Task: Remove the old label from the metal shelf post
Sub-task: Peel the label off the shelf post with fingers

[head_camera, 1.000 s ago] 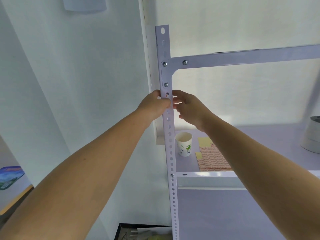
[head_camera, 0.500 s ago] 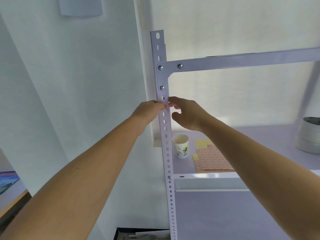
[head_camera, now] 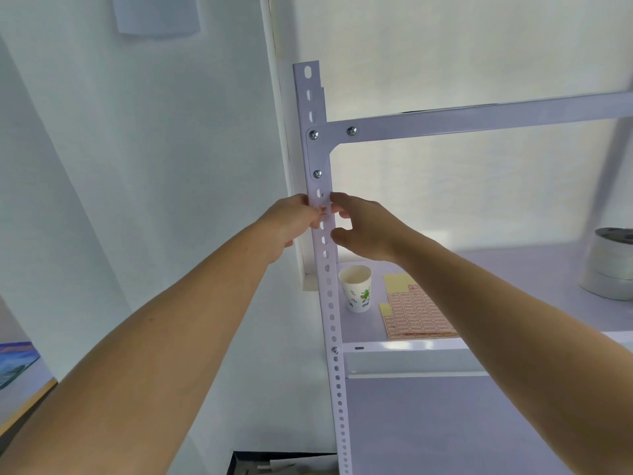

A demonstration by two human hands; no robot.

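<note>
Just 2 hands [head_camera: 291,221] [head_camera: 370,231], 1 lbl [head_camera: 322,210]

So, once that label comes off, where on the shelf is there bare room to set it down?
The widest bare patch of shelf lies between the label sheet and the round metal tin, partly behind the right forearm. The post end is crowded: paper cup, yellow backing and sheet sit close together.
</note>
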